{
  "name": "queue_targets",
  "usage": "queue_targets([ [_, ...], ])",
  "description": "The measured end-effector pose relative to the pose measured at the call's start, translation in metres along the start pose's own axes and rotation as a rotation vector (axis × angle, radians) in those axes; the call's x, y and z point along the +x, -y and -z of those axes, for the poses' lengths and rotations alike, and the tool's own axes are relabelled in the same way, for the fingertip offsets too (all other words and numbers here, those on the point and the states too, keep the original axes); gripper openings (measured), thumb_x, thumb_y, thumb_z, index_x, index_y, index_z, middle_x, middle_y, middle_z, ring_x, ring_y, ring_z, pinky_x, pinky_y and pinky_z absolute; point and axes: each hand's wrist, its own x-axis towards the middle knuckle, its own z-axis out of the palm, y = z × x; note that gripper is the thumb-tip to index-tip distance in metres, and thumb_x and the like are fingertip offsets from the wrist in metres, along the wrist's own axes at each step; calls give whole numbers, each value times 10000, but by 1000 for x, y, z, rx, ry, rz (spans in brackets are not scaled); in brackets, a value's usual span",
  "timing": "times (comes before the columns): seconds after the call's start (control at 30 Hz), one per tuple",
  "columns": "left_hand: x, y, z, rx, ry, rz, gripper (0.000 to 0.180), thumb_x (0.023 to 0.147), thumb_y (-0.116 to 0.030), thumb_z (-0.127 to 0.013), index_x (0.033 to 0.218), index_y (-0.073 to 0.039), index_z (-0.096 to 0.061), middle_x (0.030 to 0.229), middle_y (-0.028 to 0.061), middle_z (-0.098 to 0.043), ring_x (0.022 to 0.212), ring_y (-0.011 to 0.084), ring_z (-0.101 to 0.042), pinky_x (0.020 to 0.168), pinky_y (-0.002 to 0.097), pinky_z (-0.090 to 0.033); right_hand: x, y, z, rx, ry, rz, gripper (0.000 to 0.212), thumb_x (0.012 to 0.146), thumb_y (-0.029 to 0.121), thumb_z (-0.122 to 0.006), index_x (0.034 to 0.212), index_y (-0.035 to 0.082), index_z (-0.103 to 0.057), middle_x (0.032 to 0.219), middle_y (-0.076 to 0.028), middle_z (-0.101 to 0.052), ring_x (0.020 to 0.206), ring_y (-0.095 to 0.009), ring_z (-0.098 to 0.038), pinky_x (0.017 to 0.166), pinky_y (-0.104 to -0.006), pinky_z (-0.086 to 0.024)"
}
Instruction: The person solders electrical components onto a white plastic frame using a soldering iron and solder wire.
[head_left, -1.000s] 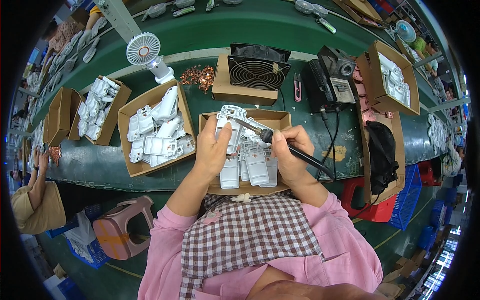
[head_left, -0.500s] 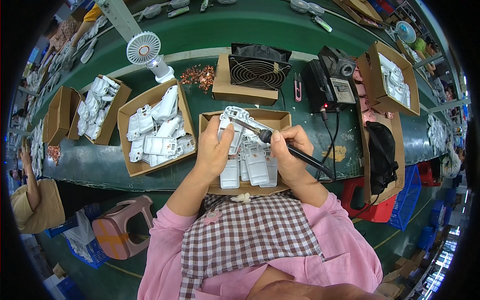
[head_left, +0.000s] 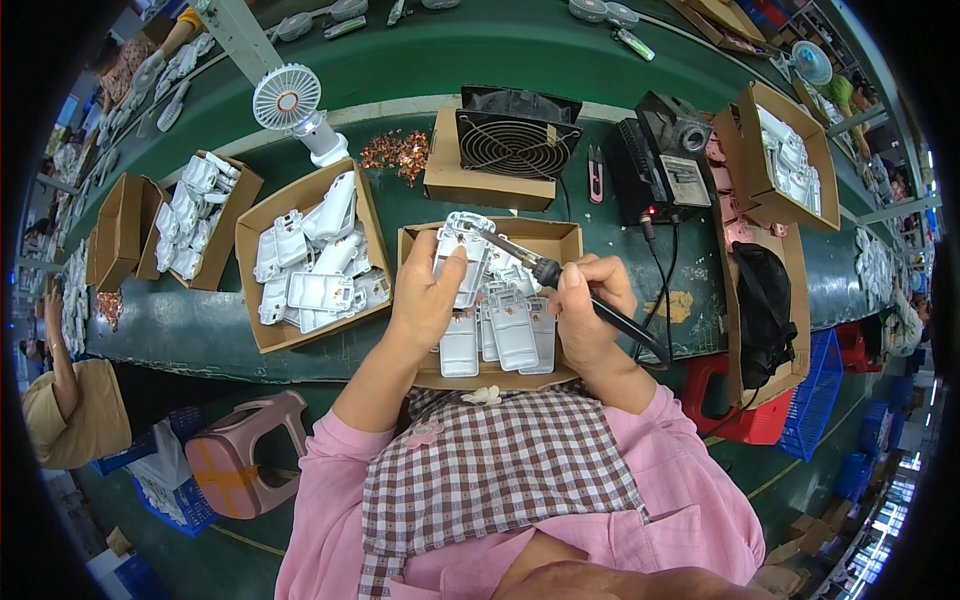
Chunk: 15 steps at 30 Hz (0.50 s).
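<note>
My left hand (head_left: 424, 295) grips a white plastic housing (head_left: 465, 262) above the near cardboard box (head_left: 562, 240), thumb across its face. Small copper-coloured bits show on the housing. In my right hand (head_left: 592, 308) is a soldering iron (head_left: 546, 271) with a black handle, its metal shaft slanting up to the left. The tip lies close to the upper end of the housing; whether it touches cannot be made out. Several more white housings (head_left: 513, 335) fill the box under my hands.
Left stands a cardboard box of white housings (head_left: 312, 262); behind it, a white fan (head_left: 288, 97) and copper-coloured pieces (head_left: 397, 153). A black fan (head_left: 520, 138) sits ahead on cardboard. To the right are pink-handled snips (head_left: 596, 178), the soldering station (head_left: 650, 170) and a black bag (head_left: 765, 310).
The soldering iron and my right hand have shifted slightly right. The housing in my left hand is turned a little more upright.
</note>
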Motion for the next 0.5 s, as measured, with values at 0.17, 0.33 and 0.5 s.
queue_targets([
  [0.17, 3, 10, 2, -51, 44, 48, 280, 902, -119, -560, 1132, -14, -439, 874, 80, -621, 676, 129, -612, 571, 251, -515, -2, 5, -1, 93, -43, 30, 113, 909, 80, -533, 854, 37, -444, 684, -82, -517, 493, -102, -482, 468, -221, -416],
  [0.33, 1, 3, -2, 307, -86, -245, 337, 840, -119, -629, 1116, -9, -471, 891, 67, -607, 747, 132, -591, 668, 265, -491, -2, 3, 1, 151, -10, 18, 112, 893, 53, -583, 886, 19, -477, 728, -76, -554, 564, -76, -513, 523, -212, -428],
  [0.5, -2, -4, 0, -5, -52, -74, 232, 945, -132, -495, 1155, -35, -508, 802, 32, -609, 622, 57, -558, 499, 209, -462, 1, 0, 1, -58, 59, 28, 109, 900, 51, -556, 844, 26, -466, 686, -69, -536, 521, -84, -485, 477, -215, -410],
])
